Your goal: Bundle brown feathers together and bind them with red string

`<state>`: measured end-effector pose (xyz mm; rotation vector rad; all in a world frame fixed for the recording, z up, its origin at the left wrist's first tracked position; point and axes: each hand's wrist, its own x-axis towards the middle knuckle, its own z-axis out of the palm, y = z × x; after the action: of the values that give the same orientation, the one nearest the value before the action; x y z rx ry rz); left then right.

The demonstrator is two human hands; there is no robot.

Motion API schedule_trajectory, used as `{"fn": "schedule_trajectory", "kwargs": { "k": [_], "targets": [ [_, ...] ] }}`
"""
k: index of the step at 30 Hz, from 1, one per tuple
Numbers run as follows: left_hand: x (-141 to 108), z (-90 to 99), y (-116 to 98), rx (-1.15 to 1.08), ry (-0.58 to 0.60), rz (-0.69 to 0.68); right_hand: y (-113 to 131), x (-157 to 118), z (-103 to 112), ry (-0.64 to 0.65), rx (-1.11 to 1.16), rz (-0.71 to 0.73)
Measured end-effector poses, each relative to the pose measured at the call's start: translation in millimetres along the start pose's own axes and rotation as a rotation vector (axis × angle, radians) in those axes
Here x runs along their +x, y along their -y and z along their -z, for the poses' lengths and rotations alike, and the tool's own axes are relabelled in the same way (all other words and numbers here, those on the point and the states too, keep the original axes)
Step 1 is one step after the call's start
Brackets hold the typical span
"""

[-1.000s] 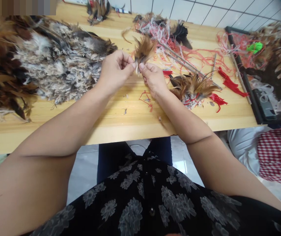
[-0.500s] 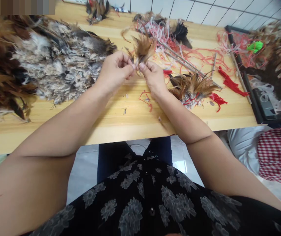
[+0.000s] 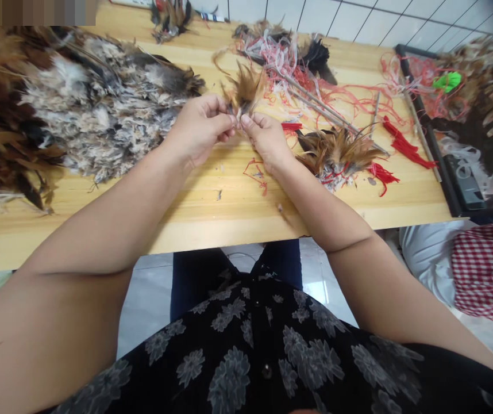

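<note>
Between my two hands a small bunch of brown feathers [image 3: 246, 86] stands with its tips away from me. My left hand [image 3: 207, 123] is closed in a pinch at the pale base of the bunch. From the other side my right hand [image 3: 267, 135] pinches the same base, thumb on top, its fingertips almost touching the left ones. Whatever fine thread may lie between the fingertips is too small to make out. Left of my hands spreads a big heap of grey and brown feathers [image 3: 112, 109]. By my right forearm lies a tied brown feather bundle [image 3: 341, 152].
Red and white strings [image 3: 281, 57] tangle at the back around thin sticks [image 3: 319, 106]. Red thread bundles [image 3: 405, 144] lie at the right, beside a black-edged tray [image 3: 434, 152] with more feathers and a bright green item [image 3: 447, 82]. A dark feather bunch [image 3: 171, 20] sits at the back left.
The feather bunch has turned slightly and shifted a little to the left between my fingers. My right hand has moved slightly left and down; both hands stay pinched at its base.
</note>
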<state>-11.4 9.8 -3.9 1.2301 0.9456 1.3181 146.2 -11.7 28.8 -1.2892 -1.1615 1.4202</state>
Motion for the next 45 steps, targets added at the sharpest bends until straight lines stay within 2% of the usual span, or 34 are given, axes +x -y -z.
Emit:
{"fn": "schedule_trajectory", "kwargs": {
  "k": [5, 8, 17, 20, 27, 32, 36, 42, 45],
  "targets": [
    [-5, 0.1, -2, -0.005, 0.052, 0.046, 3, -4, 0, -0.004, 0.034, 0.012],
    [-6, 0.7, -2, -0.021, 0.055, 0.026, 4, -4, 0, -0.001, 0.046, 0.014],
    [-3, 2.7, 0, 0.051, 0.012, -0.119, -13, 11, 7, 0.055, 0.099, 0.003],
    [-5, 4.2, -1, 0.069, 0.032, -0.131, -14, 12, 9, 0.068, 0.134, -0.044],
    [-6, 2.0, -6, -0.025, 0.071, -0.121, 4, -4, 4, 0.068, 0.267, -0.186],
    [-8, -2.9, -12, -0.156, 0.058, -0.065, 7, -5, 2, 0.079, 0.259, -0.163],
    [-9, -11.1, -21, -0.138, -0.050, 0.041, 4, -2, 2, 0.056, 0.186, -0.078],
    [-21, -32.1, -54, -0.107, -0.175, 0.230, -3, 12, 5, 0.043, -0.048, 0.117],
    [-26, -38.3, -64, -0.103, -0.203, 0.328, -4, 17, 6, -0.016, -0.234, 0.179]
  ]
}}
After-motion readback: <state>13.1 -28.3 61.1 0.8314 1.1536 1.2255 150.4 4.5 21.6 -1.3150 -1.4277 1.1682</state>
